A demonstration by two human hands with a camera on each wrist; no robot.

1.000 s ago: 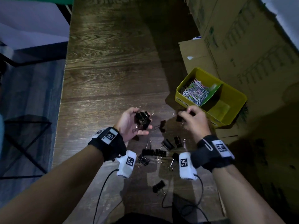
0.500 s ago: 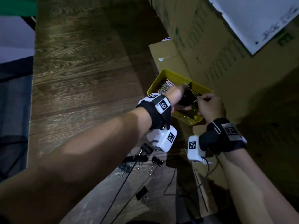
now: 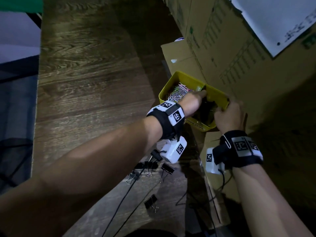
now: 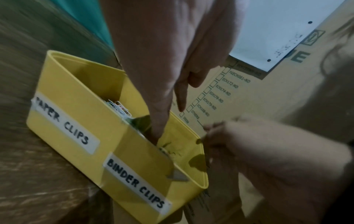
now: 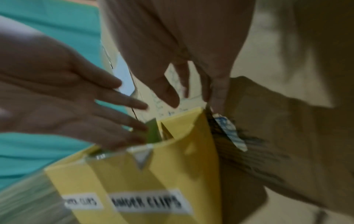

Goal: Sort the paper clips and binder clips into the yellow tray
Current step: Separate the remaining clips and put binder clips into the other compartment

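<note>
The yellow tray (image 3: 172, 79) stands against the cardboard boxes, labelled "PAPER CLIPS" on its left half and "BINDER CLIPS" (image 4: 134, 184) on its right half. Coloured paper clips (image 3: 179, 93) fill the left compartment. My left hand (image 3: 195, 100) reaches into the binder-clip compartment with straight, spread fingers (image 5: 118, 112) and holds nothing. A dark heap of binder clips (image 3: 205, 110) lies under it. My right hand (image 3: 229, 115) hovers at the tray's right rim, thumb and fingers apart, with nothing between them in the right wrist view. Several black binder clips (image 3: 148, 166) lie loose on the table.
The wooden table (image 3: 85, 82) stretches to the left, its edge at the far left. Stacked cardboard boxes (image 3: 239, 65) wall in the right side behind the tray. One binder clip (image 3: 150, 201) lies nearer me, and black cables (image 3: 123, 202) trail from the wrist cameras across the table.
Both hands carried binder clips from the table over to the tray. The left hand's fingers have now straightened inside the binder-clip compartment, and the right hand's clip is out of its fingers.
</note>
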